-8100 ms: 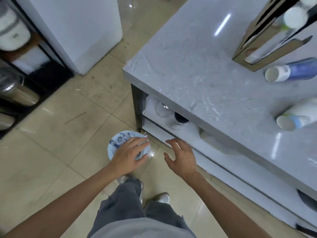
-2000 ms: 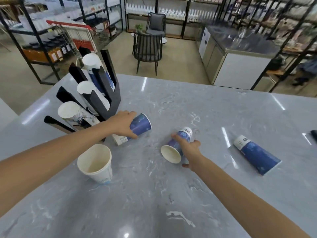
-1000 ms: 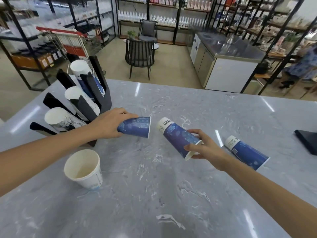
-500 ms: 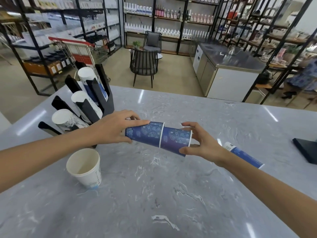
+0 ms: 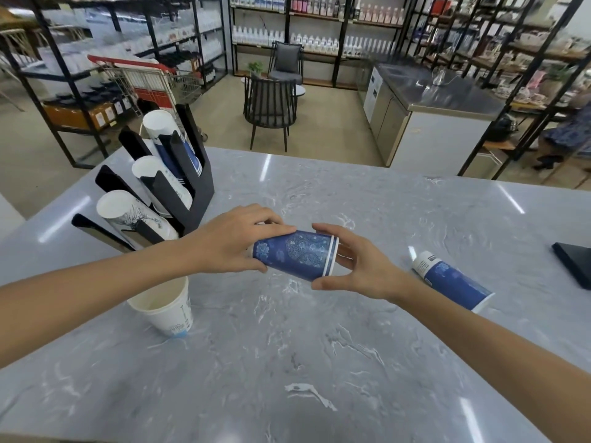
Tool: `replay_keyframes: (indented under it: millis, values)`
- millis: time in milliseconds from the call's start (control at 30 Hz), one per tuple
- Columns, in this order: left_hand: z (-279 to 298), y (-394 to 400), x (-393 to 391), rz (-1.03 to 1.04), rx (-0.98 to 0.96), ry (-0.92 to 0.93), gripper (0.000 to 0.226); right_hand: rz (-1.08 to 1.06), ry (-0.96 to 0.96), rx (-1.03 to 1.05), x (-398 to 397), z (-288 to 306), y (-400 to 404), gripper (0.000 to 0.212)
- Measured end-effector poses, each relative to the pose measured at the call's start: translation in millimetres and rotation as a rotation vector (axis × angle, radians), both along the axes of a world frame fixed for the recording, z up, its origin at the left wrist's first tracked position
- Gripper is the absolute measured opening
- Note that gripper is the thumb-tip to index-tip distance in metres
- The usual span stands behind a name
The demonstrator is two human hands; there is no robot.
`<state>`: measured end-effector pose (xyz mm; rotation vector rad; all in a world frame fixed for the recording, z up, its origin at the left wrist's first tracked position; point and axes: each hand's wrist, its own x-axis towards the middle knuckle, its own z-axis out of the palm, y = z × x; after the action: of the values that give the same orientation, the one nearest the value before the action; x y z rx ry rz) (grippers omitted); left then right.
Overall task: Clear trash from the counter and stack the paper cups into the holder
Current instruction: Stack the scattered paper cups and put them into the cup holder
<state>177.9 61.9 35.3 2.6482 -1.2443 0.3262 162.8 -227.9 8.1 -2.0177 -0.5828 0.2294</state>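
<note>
Two nested cups (image 5: 295, 254) hang mid-frame, my left hand (image 5: 230, 241) wrapped round their base, my right hand (image 5: 358, 266) pinching the rims with curled fingers, seating them tight, I judge, for the holder (image 5: 188, 183) at upper left.

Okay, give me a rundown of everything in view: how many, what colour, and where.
counter: one, grey marbled, foreground
nested blue cups: two, blue with white rims, held sideways above the counter
loose blue cup: one, blue and white, lying on the counter's right side
white cup: one, white, upright beside the left forearm
cup holder: one, black, counter's far left
cup stacks: three, white and blue, slanted in the holder
black flat item: one, black, right edge, cut off
chair: one, black, floor beyond the counter
shopping cart: one, red and metal, behind the holder
left hand: one, grips the nested cups' base end
right hand: one, holds their rim end
</note>
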Motion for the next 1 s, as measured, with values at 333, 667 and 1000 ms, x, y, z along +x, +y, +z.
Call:
replay_keyframes:
  millis: [333,667,1000]
  values:
    - [-3.0,-42.6,9.3,-0.047,-0.035,0.011,0.08,-0.065,0.032,0.027,-10.7,0.7,-37.6,0.097]
    - [-11.4,-121.2,38.2,-0.082,-0.087,0.049,0.082,-0.179,0.04,-0.041,-14.1,15.1,-120.4,0.091]
    - [-59.0,-163.5,64.7,0.006,-0.143,0.163,0.081,-0.803,0.098,-0.149,-11.5,-45.4,-270.3,0.067]
